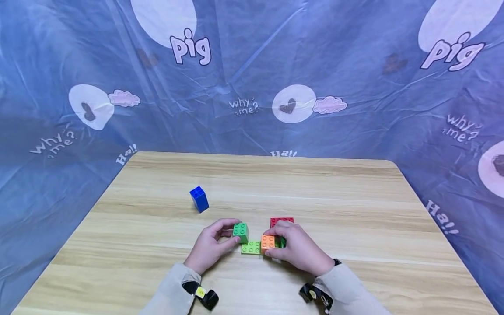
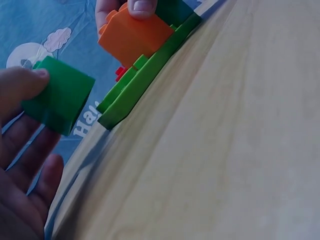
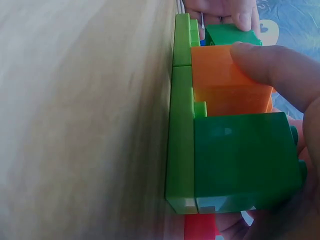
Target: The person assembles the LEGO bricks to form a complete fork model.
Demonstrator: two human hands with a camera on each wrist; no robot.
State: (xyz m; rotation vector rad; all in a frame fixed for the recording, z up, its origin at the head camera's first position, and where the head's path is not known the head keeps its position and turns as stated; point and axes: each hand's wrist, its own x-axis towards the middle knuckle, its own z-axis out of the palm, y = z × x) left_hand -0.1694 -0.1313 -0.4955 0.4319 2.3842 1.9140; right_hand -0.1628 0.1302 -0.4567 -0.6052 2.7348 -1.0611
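Lime green, the studded base (image 1: 250, 248) lies flat on the wood-grained table (image 1: 118, 245) between our hands, a seam crossing its edge in the right wrist view. With our left hand (image 1: 212, 245) we pinch a green block (image 1: 240, 232) between thumb and fingers, holding it near the base's left end; the left wrist view shows a gap between the two. Our right hand (image 1: 299, 249) pinches an orange block (image 1: 268, 244) at the base's middle, though we cannot tell whether it is fully pressed down. Beside it, on the base's right end, stands a dark green block (image 3: 245, 162). We see a red brick (image 1: 281, 220) just behind, partly hidden by our right hand, and a blue block (image 1: 200, 200) farther off to the left. Blue printed cloth (image 1: 236, 52) hangs beyond the table.
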